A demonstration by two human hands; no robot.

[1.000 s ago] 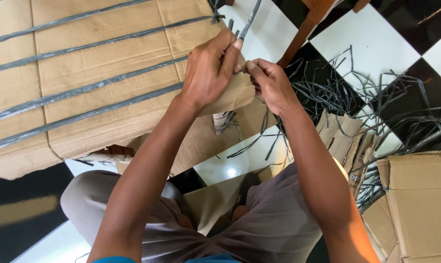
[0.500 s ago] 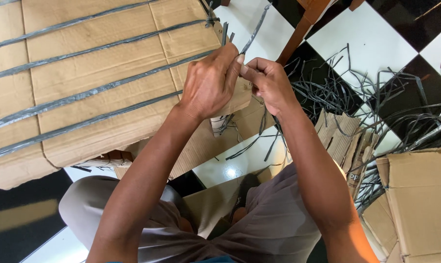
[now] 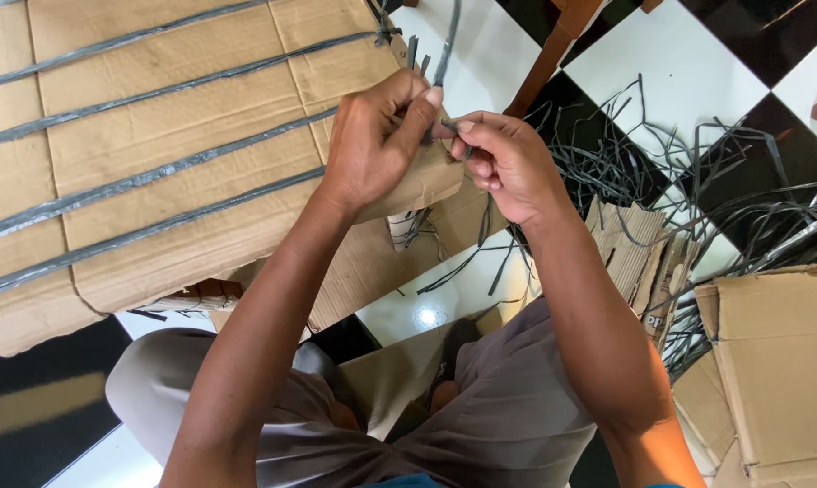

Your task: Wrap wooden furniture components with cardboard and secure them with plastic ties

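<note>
across the upper left of the frame lies a bundle of flattened cardboard [image 3: 155, 154] bound by dark plastic straps [image 3: 146, 181]. at its right corner the left hand [image 3: 372, 149] pinches a strap end [image 3: 444, 50] that rises to the top edge, while the right hand [image 3: 508, 163] is clenched on the strap just beside it. the pinch looks slight, so the slick strap could slip free and the binding slacken; loose straps [image 3: 697, 172] litter the checkered floor [image 3: 661, 54] at the right.

Brown cardboard bundle [image 3: 155, 154], crossed by dark grey plastic straps [image 3: 146, 176] in slanting parallel lines. Checkered floor [image 3: 688, 54] of glossy black and white tiles. Loose strap offcuts [image 3: 697, 181] in dark grey. Flattened cardboard pieces [image 3: 779, 361] in plain tan. Grey-brown trousers [image 3: 508, 407]. Reddish-brown wooden leg [image 3: 553, 54].
</note>
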